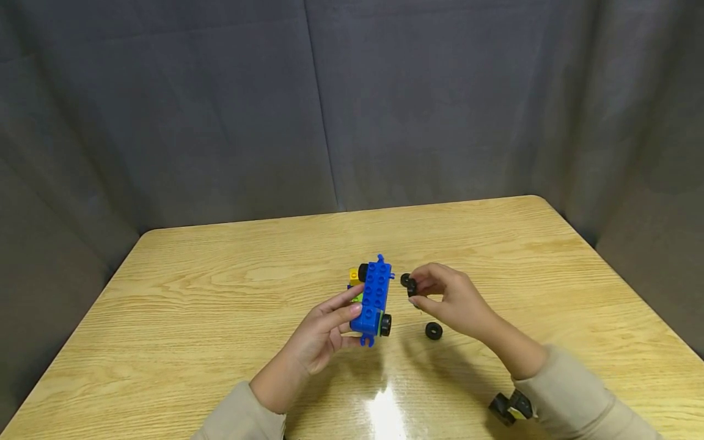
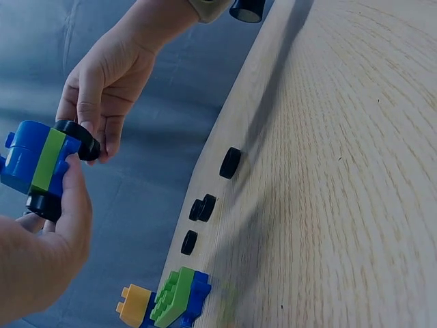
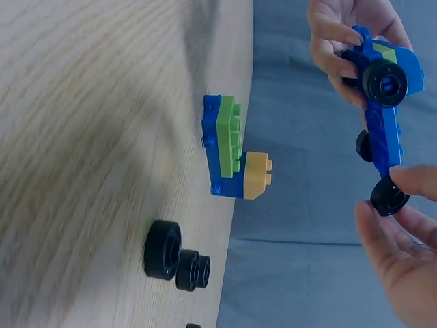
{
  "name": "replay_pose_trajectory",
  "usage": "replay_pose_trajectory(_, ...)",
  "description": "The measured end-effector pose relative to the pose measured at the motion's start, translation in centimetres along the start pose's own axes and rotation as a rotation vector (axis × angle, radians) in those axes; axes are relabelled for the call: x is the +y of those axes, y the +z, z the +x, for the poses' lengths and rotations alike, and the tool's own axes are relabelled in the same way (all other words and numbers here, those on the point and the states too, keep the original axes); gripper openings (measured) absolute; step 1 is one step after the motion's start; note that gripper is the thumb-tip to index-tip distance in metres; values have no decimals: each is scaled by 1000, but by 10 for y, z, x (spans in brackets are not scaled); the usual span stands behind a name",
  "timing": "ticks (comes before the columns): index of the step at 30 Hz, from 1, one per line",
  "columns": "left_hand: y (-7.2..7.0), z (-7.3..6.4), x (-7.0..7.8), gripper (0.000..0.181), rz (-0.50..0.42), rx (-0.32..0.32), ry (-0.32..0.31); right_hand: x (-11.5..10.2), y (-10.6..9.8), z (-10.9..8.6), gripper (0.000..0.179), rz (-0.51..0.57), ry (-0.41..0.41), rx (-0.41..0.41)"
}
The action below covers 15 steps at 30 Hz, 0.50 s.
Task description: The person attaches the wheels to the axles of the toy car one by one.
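In the head view my left hand (image 1: 324,330) grips a blue toy car (image 1: 376,287) of building blocks, its studded top facing up. The car has a green stripe behind its rounded blue front and black wheels (image 1: 386,325) along its sides. A bare blue axle end (image 1: 392,276) sticks out at its far right corner. Just right of that axle, my right hand (image 1: 448,299) pinches a black wheel (image 1: 412,287) between thumb and fingers. In the right wrist view the held wheel (image 3: 389,197) overlaps the car's rear end.
A blue, green and yellow block piece (image 3: 229,137) stands on the table past the car. Loose black wheels (image 1: 433,330) (image 2: 203,208) lie near the right hand. Another wheeled piece (image 1: 511,408) sits beside the right sleeve. Grey curtains surround the table (image 1: 220,293).
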State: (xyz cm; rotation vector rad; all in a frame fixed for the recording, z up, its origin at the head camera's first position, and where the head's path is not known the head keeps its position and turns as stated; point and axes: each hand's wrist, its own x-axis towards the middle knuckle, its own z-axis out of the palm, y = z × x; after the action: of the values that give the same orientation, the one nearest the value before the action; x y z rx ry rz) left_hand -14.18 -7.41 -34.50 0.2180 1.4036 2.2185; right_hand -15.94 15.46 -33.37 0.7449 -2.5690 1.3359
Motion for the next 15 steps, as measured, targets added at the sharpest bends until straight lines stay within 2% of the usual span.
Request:
replay_pose_trajectory(7,-1,-1,-1,55,5,-14,7,-3,5,1,26,51,37,11)
replay_pose_trajectory(15,-2,1,-3,54,25,-21,0,-4,9,3,23,174,73,13)
